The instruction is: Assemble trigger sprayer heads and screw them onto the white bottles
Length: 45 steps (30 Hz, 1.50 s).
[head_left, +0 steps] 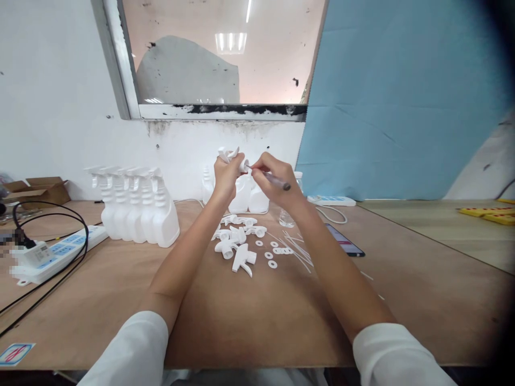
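Observation:
My left hand is closed around a white spray trigger head, held up above the table. My right hand pinches a thin dark-tipped tool whose point touches the trigger head's collar. Below my hands lie several loose white trigger heads, small white rings and thin clear dip tubes on the wooden table.
A row of assembled white spray bottles stands at the left. More bottles sit behind my hands by the wall. A power strip with black cable lies far left, a phone right of my arm, another strip behind.

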Motion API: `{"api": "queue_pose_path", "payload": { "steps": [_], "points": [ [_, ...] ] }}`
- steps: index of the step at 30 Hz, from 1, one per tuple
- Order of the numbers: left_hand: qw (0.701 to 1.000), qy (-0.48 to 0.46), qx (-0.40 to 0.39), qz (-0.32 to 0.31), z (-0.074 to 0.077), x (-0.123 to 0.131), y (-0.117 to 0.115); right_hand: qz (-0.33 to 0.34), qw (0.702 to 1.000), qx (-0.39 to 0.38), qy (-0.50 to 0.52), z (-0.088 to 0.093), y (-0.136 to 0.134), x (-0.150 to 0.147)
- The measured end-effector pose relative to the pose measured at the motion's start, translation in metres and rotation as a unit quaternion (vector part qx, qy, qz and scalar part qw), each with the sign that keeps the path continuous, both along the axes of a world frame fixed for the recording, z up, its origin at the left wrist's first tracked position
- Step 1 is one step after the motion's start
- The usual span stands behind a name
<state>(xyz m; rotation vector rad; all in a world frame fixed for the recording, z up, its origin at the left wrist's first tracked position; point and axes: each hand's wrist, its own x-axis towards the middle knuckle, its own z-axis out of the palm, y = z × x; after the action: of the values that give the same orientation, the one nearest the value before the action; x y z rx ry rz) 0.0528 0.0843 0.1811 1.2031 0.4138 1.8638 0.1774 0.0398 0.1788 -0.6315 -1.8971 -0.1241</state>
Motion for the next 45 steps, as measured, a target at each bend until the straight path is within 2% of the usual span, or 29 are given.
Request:
{"api": "queue_pose_path", "payload": {
  "steps": [3, 5, 7, 9, 14, 18, 24, 33, 37, 42, 45],
  "points": [
    [0.999, -0.005, 0.015, 0.045, 0.0, -0.001, 0.003, -0.07, 0.984, 0.119, -0.115, -0.006, 0.008, -0.003],
    [0.998, -0.01, 0.018, 0.061, 0.002, -0.003, 0.003, -0.107, 0.966, 0.173, -0.162, -0.009, 0.017, -0.003],
    [0.998, -0.009, 0.02, 0.059, 0.004, -0.005, 0.003, -0.108, 0.959, 0.193, -0.177, -0.011, 0.023, -0.002],
    [0.999, 0.0, 0.011, 0.044, 0.005, -0.006, 0.001, -0.081, 0.965, 0.188, -0.163, -0.012, 0.024, 0.0],
    [1.0, 0.013, -0.009, 0.024, 0.002, -0.001, -0.001, -0.017, 0.996, 0.078, -0.048, -0.009, 0.012, 0.003],
    [1.0, 0.022, -0.005, 0.0, 0.0, -0.001, -0.002, 0.033, 0.998, -0.019, 0.042, -0.007, 0.008, 0.003],
    [0.997, 0.032, -0.024, -0.071, 0.001, -0.008, -0.004, 0.168, 0.971, -0.123, 0.12, -0.003, 0.009, 0.003],
    [0.991, 0.069, -0.033, -0.111, -0.003, -0.009, 0.002, 0.246, 0.932, -0.221, 0.148, 0.002, 0.009, 0.007],
    [0.989, 0.08, -0.036, -0.119, -0.005, -0.008, 0.004, 0.226, 0.943, -0.216, 0.115, 0.003, 0.009, 0.011],
    [0.993, 0.101, -0.045, -0.044, -0.007, -0.004, 0.007, 0.116, 0.978, -0.162, 0.062, 0.004, 0.008, 0.016],
    [0.993, 0.11, -0.039, -0.015, -0.009, -0.002, 0.009, 0.062, 0.988, -0.133, 0.048, 0.004, 0.006, 0.017]
  ]
}}
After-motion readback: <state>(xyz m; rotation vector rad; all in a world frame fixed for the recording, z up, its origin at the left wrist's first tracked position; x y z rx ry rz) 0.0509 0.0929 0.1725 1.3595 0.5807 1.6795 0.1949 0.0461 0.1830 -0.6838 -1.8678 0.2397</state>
